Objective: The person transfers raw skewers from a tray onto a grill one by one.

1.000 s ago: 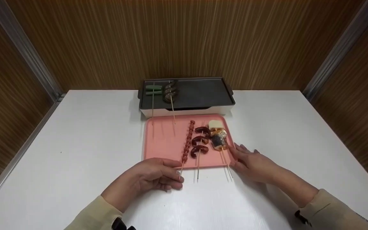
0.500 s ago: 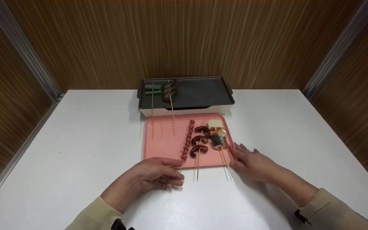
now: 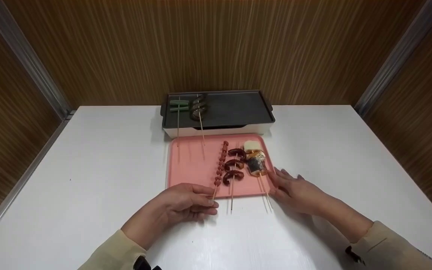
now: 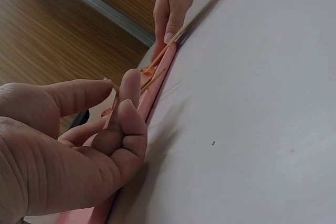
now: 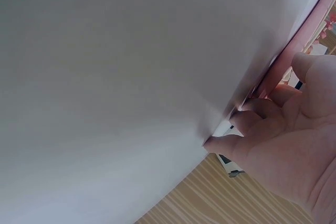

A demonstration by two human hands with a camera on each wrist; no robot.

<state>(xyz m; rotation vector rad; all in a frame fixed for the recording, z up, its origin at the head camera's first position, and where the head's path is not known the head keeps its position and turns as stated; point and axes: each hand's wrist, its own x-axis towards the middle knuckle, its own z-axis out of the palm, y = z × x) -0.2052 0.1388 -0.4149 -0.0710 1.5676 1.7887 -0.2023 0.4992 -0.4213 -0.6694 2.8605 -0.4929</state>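
Note:
My left hand (image 3: 186, 202) is at the near edge of the pink tray (image 3: 186, 165), pinching the stick of a skewer of small red pieces (image 3: 221, 161) between thumb and fingers. The skewer's food lies over the tray; my fingers hide the stick's near end. My right hand (image 3: 294, 189) rests at the tray's right front corner, thumb near the front and fingers along the side, as the right wrist view shows too. Between the hands lie a skewer of dark red curled tentacle pieces (image 3: 234, 164) and a skewer with a browned, dark-skinned chunk (image 3: 257, 165) below a white piece.
Behind the tray stands a flat black griddle (image 3: 238, 108) on a white base. On its left side lie a skewer of green stalks (image 3: 179, 105) and a skewer of dark brown pieces (image 3: 198, 108), their sticks overhanging the front. Wood-patterned walls (image 3: 216, 45) surround the white table (image 3: 118, 157).
My left hand has shifted slightly up and right, and the near end of the red-piece skewer has moved a little with it. My right hand stays at the tray corner.

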